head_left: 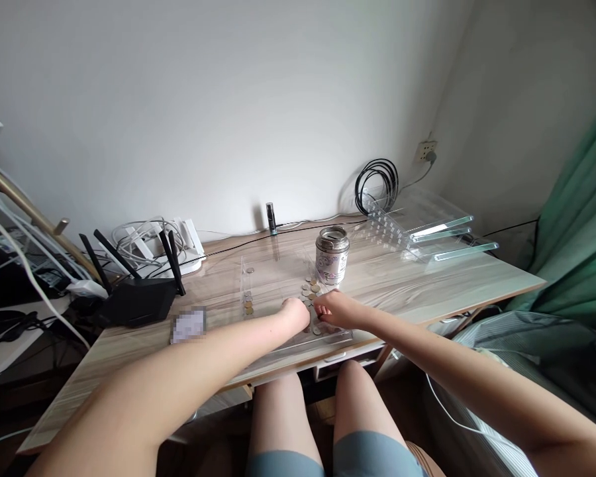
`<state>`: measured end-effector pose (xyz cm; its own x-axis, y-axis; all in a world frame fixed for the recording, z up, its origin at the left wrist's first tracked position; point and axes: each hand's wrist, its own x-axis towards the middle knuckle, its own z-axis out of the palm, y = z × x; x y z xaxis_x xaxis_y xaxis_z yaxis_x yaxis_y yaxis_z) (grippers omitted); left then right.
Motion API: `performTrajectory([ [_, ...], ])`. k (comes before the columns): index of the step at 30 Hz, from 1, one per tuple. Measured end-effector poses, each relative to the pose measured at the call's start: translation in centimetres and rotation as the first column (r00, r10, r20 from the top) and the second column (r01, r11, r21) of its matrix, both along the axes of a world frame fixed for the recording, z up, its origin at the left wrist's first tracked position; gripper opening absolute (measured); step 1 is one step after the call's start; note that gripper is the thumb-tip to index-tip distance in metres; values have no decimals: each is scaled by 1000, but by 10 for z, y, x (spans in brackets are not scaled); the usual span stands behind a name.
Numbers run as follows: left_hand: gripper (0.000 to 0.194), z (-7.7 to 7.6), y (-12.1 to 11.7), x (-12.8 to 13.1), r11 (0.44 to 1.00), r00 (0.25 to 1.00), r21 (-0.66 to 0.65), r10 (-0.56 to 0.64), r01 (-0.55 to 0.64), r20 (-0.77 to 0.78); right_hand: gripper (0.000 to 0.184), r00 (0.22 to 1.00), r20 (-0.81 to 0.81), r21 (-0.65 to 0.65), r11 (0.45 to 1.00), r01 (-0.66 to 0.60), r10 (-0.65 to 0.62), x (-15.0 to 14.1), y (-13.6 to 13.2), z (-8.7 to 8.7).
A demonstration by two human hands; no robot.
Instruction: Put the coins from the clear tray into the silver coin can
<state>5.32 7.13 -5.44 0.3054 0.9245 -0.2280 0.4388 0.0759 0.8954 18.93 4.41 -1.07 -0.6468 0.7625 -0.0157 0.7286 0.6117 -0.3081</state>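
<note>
A clear plastic tray [271, 291] lies on the desk in front of me. Loose coins [316, 289] are scattered in its right part, and several more coins [249, 305] are lined up along its left side. My left hand [297, 314] is bent down over the coins, its fingers hidden behind the wrist and back of the hand. Close beside it, my right hand [334, 309] has its fingers curled in at the tray's right side; whatever they pinch is too small to make out. A patterned coin tin [332, 258] with a slotted metal lid stands upright just behind the right hand.
A black router [138, 301] and a white device with coiled cables [186, 255] stand at the left. A small dark bottle [271, 218] is near the wall. Stacked clear trays [427, 232] and a black cable coil [377, 187] occupy the back right. The desk's front edge is above my knees.
</note>
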Motion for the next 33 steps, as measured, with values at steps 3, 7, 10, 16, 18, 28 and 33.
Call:
performTrajectory([
  [3, 40, 14, 0, -11, 1000, 999, 4, 28, -28, -24, 11, 994, -99, -4, 999, 50, -50, 0, 0, 1],
  [7, 35, 37, -5, -23, 997, 997, -7, 79, -79, 8, 9, 939, -295, -46, 984, 172, -178, -4, 6, 10],
  [10, 36, 51, -14, -26, 979, 985, -156, 144, -128, 95, 11, 889, -425, -130, 983, 127, -171, -16, 12, 26],
  [16, 33, 66, -32, -43, 775, 730, -631, 443, -21, 521, 19, 911, -381, -5, 986, 169, -158, -31, 4, 37],
  [18, 26, 69, -37, -56, 782, 643, -620, 504, -58, 576, 14, 969, -234, -1, 997, 82, -80, -28, -1, 27],
  [28, 13, 71, -51, -88, 767, 472, -593, 628, -244, 618, 13, 995, 9, -231, 968, -94, 99, -25, 1, 11],
  [33, 12, 69, -52, -88, 759, 479, -614, 631, -216, 611, 31, 985, 59, -331, 934, -135, 163, -18, 4, 20],
])
